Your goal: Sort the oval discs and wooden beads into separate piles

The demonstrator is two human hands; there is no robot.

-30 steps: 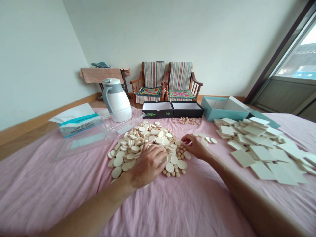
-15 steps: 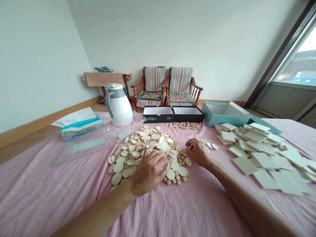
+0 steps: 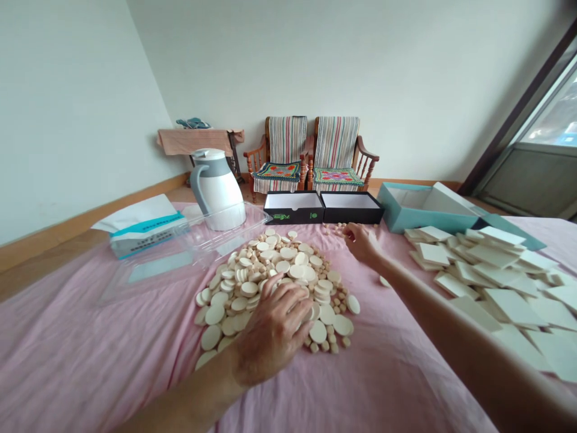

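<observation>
- Pile of round discs [image 3: 270,270] at centre frame, heaped on the pink-covered counter [image 3: 360,385], with tiny tan pieces mixed in along its lower right edge.
- Left hand [image 3: 274,325] palm-down on the near side of that pile, fingers spread flat over the discs, nothing pinched. Same place as a second ago.
- Right hand [image 3: 360,240] now higher in the frame, up and right of the pile, touching or just short of the scatter of small pellets [image 3: 336,228]. Half a second ago lower down, beside a few loose discs right of the pile.
- Fingers of the right hand curled toward the pellets; impossible to tell whether closed on one or empty.
- Judged from that shift: right hand busy with the pellet group rather than the discs, left hand resting on the heap.
- One loose disc [image 3: 384,281] showing just below the right forearm.
- Directly beyond the pellets, two open black boxes [image 3: 295,207]; to their right an open teal box [image 3: 406,207].
- Spread of square tiles [image 3: 487,270] across the right side.
- Toward the upper left: white jug [image 3: 219,189], clear tray [image 3: 202,240], tissue pack [image 3: 144,231].
</observation>
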